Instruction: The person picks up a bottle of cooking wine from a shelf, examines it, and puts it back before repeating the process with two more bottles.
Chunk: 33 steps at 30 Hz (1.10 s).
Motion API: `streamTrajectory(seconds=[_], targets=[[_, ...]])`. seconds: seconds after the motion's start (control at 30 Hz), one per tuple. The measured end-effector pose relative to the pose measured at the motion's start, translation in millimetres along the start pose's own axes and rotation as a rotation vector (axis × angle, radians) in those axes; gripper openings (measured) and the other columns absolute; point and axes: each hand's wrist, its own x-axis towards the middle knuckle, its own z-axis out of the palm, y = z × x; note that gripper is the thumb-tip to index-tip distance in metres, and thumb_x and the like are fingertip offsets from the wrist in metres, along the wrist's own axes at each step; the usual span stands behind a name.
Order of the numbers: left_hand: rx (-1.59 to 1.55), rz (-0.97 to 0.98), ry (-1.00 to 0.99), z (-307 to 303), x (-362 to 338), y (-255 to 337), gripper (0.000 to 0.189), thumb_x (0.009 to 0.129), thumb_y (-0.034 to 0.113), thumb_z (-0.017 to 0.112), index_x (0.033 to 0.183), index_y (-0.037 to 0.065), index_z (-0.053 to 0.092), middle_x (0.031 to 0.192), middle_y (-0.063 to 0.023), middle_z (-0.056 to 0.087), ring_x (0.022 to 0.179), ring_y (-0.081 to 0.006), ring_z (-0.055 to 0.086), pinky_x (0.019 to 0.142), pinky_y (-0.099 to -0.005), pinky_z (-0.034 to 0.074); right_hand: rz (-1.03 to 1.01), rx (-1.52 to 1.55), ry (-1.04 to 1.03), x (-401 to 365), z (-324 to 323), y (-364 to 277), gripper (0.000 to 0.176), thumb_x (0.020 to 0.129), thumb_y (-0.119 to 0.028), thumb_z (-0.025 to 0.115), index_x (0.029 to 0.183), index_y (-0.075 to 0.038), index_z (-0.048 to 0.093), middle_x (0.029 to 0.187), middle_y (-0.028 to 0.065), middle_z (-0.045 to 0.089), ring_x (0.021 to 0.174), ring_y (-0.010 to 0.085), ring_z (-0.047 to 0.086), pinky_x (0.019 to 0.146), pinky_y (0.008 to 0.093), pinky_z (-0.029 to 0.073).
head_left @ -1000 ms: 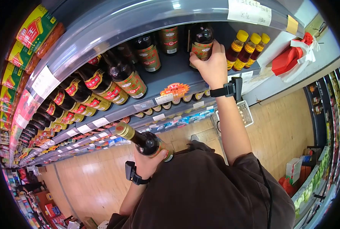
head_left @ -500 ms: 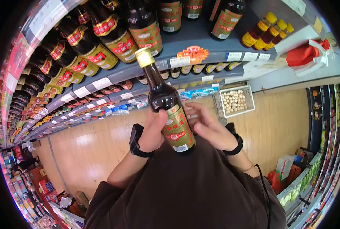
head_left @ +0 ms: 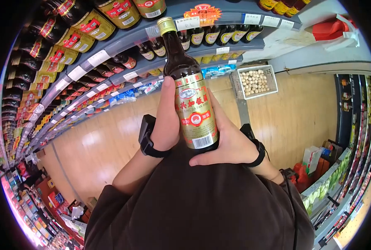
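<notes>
I hold a dark glass bottle [head_left: 189, 96] upright in front of my chest with both hands. It has a gold cap and a gold and red label with a barcode at the bottom. My left hand [head_left: 166, 121] wraps the bottle's left side, thumb on the label. My right hand [head_left: 227, 139] cups the base and right side from below. Each wrist wears a black band.
Store shelves [head_left: 110, 54] with rows of similar dark bottles run across the top and left. A wire basket of pale round items [head_left: 254, 81] sits on the wooden floor [head_left: 302, 116] below the shelf end. A produce aisle [head_left: 343, 175] lies at the right.
My right hand left the bottle on the upper shelf and came down to cup the held bottle's base. My left hand raised the bottle upright. The view tilted downward.
</notes>
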Motion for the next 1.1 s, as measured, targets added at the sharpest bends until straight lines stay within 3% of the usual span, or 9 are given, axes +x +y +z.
streamTrajectory(seconds=[0.33, 0.57, 0.67, 1.1], targets=[[-0.088, -0.047, -0.033, 48.1, -1.3, -36.3, 0.077, 0.1, 0.07, 0.024, 0.131, 0.006, 0.054, 0.118, -0.011, 0.067, 0.105, -0.0216, 0.068, 0.092, -0.0376, 0.056, -0.127, -0.021, -0.078, -29.9, -54.3, -2.2, 0.15, 0.061, -0.026, 0.097, 0.155, 0.003, -0.017, 0.163, 0.0229, 0.011, 0.151, 0.028, 0.018, 0.12, 0.0379, 0.021], [-0.262, 0.02, -0.096, 68.1, 0.8, -62.5, 0.073, 0.102, 0.065, 0.023, 0.134, 0.006, 0.053, 0.121, -0.0127, 0.066, 0.108, -0.0231, 0.067, 0.094, -0.0393, 0.055, -0.19, -0.096, -0.163, -45.0, -93.2, 1.2, 0.15, 0.061, -0.028, 0.097, 0.155, 0.003, -0.016, 0.164, 0.0244, 0.004, 0.152, 0.03, 0.013, 0.121, 0.0384, 0.019], [-0.248, 0.034, -0.06, 75.6, -1.0, -71.8, 0.071, 0.103, 0.062, 0.024, 0.135, 0.005, 0.052, 0.122, -0.0134, 0.066, 0.108, -0.0236, 0.067, 0.095, -0.0396, 0.055, -0.231, -0.128, -0.185, -52.0, -103.3, 4.7, 0.146, 0.065, -0.023, 0.095, 0.155, 0.001, -0.018, 0.164, 0.0247, 0.003, 0.151, 0.0305, 0.017, 0.12, 0.0381, 0.026], [-0.242, 0.109, 0.044, 87.5, -15.6, -80.3, 0.066, 0.105, 0.055, 0.027, 0.132, 0.002, 0.054, 0.117, -0.0148, 0.068, 0.102, -0.0243, 0.07, 0.09, -0.0391, 0.057, -0.235, -0.002, -0.247, -61.3, -106.8, 10.9, 0.146, 0.064, -0.024, 0.095, 0.154, 0.002, -0.017, 0.163, 0.0255, 0.001, 0.152, 0.0319, 0.012, 0.122, 0.0406, 0.02]])
